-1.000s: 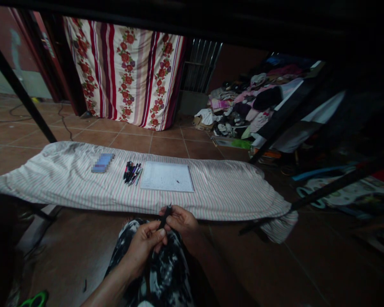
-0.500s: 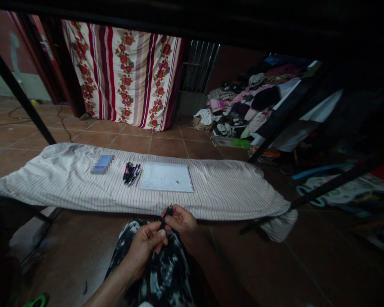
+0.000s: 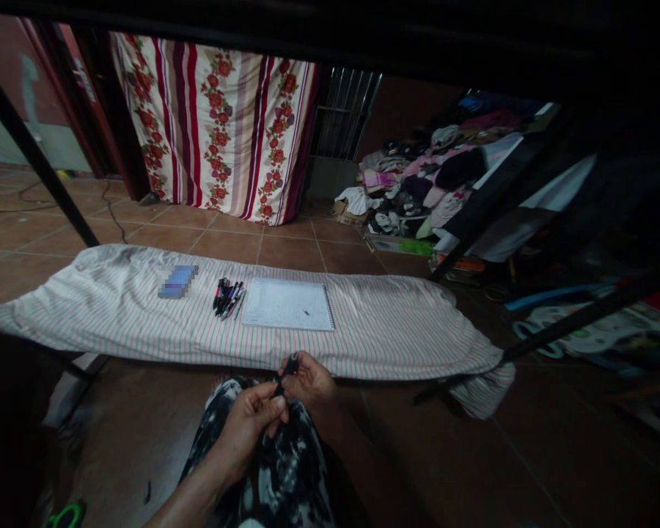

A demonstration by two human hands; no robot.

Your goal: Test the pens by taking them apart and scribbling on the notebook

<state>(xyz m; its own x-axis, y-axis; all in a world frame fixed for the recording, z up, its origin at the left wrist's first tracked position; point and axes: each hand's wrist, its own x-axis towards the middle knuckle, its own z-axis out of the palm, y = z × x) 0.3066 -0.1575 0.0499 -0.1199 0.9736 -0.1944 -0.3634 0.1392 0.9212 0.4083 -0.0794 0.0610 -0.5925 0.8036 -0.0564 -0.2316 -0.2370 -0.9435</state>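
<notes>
I see a seated person in black trousers with white blotches [image 3: 302, 455], both bare hands meeting above the lap, near the close edge of a low surface draped in pale striped cloth [image 3: 390, 323]. Between the hands, tilted with its upper tip away from the person, is a slim black pen-like stick [image 3: 291, 364]. The left hand [image 3: 256, 414] pinches its lower part between thumb and fingers; the right hand [image 3: 312, 383] has thumb and fingers closed around it higher up. I cannot tell whether it is one piece or two.

On the cloth beyond lies a white spiral-bound notepad [image 3: 286, 302] with a tiny dark item [image 3: 306, 312] on it. Just left of the pad is a loose bunch of mostly dark pens [image 3: 228, 299]; farther left, a blurred blue rectangular object [image 3: 178, 282].
</notes>
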